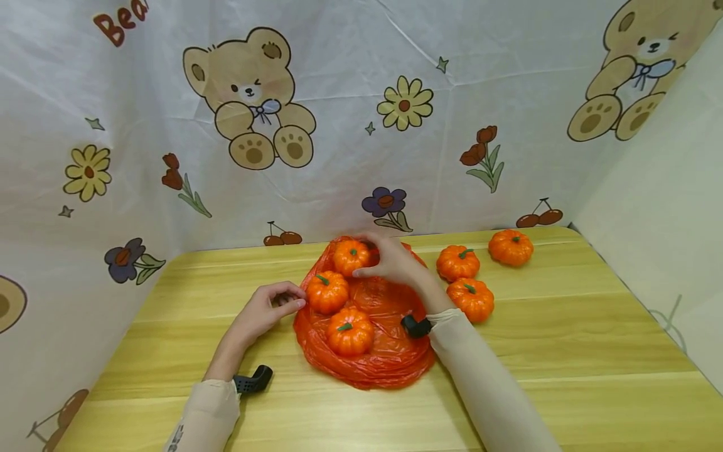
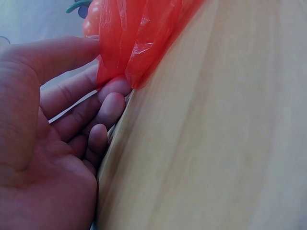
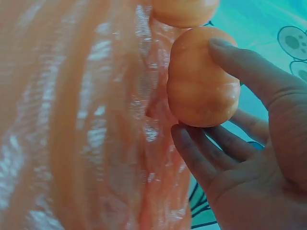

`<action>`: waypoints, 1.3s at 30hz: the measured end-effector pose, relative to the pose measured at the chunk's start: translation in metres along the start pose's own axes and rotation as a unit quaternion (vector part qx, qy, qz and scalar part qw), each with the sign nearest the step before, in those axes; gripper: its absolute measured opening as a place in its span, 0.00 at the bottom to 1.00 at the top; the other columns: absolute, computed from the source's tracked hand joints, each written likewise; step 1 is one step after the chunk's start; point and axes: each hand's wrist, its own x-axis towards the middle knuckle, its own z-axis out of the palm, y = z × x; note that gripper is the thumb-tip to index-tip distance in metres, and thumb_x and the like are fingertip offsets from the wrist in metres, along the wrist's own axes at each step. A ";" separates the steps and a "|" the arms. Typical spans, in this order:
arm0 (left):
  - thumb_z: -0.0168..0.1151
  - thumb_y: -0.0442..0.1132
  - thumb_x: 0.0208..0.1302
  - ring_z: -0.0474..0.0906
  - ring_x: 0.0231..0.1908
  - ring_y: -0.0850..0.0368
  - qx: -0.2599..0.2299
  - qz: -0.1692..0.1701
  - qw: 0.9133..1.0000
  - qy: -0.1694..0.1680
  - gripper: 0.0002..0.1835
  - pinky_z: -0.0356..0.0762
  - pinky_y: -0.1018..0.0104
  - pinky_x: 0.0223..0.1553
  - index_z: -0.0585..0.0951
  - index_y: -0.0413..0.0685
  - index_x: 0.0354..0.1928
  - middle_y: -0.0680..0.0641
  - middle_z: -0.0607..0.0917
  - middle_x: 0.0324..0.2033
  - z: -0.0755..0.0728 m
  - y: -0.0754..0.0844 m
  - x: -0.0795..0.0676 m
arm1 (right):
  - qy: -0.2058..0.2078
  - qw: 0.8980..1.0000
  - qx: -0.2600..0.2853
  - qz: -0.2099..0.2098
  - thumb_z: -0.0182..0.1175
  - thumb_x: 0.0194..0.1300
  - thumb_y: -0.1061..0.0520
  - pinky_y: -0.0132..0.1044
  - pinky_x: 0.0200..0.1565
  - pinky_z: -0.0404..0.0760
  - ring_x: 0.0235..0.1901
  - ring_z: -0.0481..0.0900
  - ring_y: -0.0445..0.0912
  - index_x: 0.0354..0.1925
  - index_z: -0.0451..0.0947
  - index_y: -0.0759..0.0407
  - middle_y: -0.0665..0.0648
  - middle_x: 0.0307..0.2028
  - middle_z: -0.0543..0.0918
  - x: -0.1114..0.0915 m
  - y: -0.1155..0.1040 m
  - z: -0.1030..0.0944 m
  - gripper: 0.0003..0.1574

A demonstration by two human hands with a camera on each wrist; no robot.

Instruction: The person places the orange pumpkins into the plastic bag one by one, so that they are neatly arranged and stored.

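A red plastic bag (image 1: 390,370) lies spread on the table, its rim rolled into a loose ring. Inside it are three small orange toy pumpkins: a far one (image 1: 349,257), a left one (image 1: 327,294) and a near one (image 1: 351,333). My right hand (image 1: 392,260) grips the far pumpkin; the right wrist view shows the thumb on one side of this pumpkin (image 3: 204,81) and fingertips on the other. At the bag's left rim, my left hand (image 1: 265,311) pinches the thin plastic (image 2: 139,43) between thumb and fingers.
Right of the bag stand three more pumpkins: one near my right forearm (image 1: 471,300), one behind it (image 1: 458,262) and one farther right (image 1: 511,247). The wooden table (image 1: 593,351) meets a printed cloth (image 1: 339,157) at its back edge.
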 end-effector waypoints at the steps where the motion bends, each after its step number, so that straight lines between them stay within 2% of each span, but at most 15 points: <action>1: 0.71 0.42 0.70 0.78 0.37 0.53 0.000 0.000 1.000 0.000 0.08 0.75 0.68 0.39 0.88 0.48 0.47 0.46 0.88 0.40 0.000 0.000 0.000 | -0.005 1.000 -0.005 0.007 0.80 0.60 0.53 0.52 0.71 0.73 0.67 0.77 0.54 0.73 0.70 0.59 0.58 0.67 0.80 0.000 0.001 0.002 0.49; 6: 0.71 0.42 0.70 0.78 0.37 0.53 -0.003 -0.001 1.000 -0.003 0.08 0.76 0.68 0.40 0.88 0.48 0.46 0.46 0.88 0.39 0.000 -0.001 0.000 | -0.030 0.998 -0.031 0.035 0.77 0.63 0.51 0.53 0.72 0.71 0.69 0.75 0.55 0.76 0.67 0.57 0.59 0.70 0.77 0.000 0.004 0.009 0.49; 13: 0.72 0.42 0.70 0.77 0.37 0.53 -0.003 -0.002 1.000 -0.002 0.08 0.75 0.68 0.40 0.88 0.48 0.46 0.46 0.87 0.39 0.000 -0.001 0.000 | -0.033 0.997 -0.044 0.045 0.77 0.64 0.50 0.52 0.72 0.71 0.70 0.75 0.55 0.77 0.66 0.56 0.58 0.71 0.76 0.000 0.002 0.010 0.50; 17: 0.72 0.42 0.70 0.77 0.38 0.53 -0.002 -0.005 1.000 -0.002 0.08 0.75 0.68 0.40 0.88 0.48 0.46 0.46 0.88 0.39 0.000 -0.001 0.000 | -0.027 0.997 -0.055 0.036 0.78 0.63 0.50 0.52 0.72 0.72 0.70 0.75 0.55 0.76 0.67 0.57 0.58 0.70 0.77 -0.001 -0.001 0.007 0.50; 26: 0.72 0.42 0.70 0.77 0.37 0.53 -0.006 -0.002 1.000 -0.001 0.08 0.75 0.68 0.40 0.88 0.48 0.46 0.46 0.88 0.39 0.000 -0.001 0.000 | 0.006 0.999 -0.043 -0.010 0.79 0.61 0.53 0.54 0.72 0.71 0.68 0.76 0.57 0.74 0.71 0.58 0.60 0.68 0.79 -0.002 -0.012 -0.002 0.47; 32: 0.71 0.42 0.70 0.77 0.37 0.52 -0.004 -0.001 1.000 -0.004 0.08 0.75 0.68 0.40 0.88 0.48 0.46 0.46 0.88 0.39 0.001 -0.004 0.002 | 0.012 0.999 -0.045 -0.014 0.76 0.65 0.53 0.54 0.69 0.75 0.66 0.78 0.58 0.72 0.72 0.58 0.61 0.66 0.80 -0.005 -0.022 -0.008 0.42; 39: 0.72 0.42 0.70 0.78 0.37 0.53 -0.003 -0.006 1.000 0.000 0.07 0.76 0.68 0.40 0.88 0.50 0.46 0.48 0.88 0.38 0.000 -0.003 0.001 | 0.024 0.999 -0.033 0.000 0.74 0.67 0.52 0.55 0.69 0.75 0.67 0.77 0.59 0.72 0.72 0.59 0.61 0.66 0.80 -0.010 -0.035 -0.018 0.40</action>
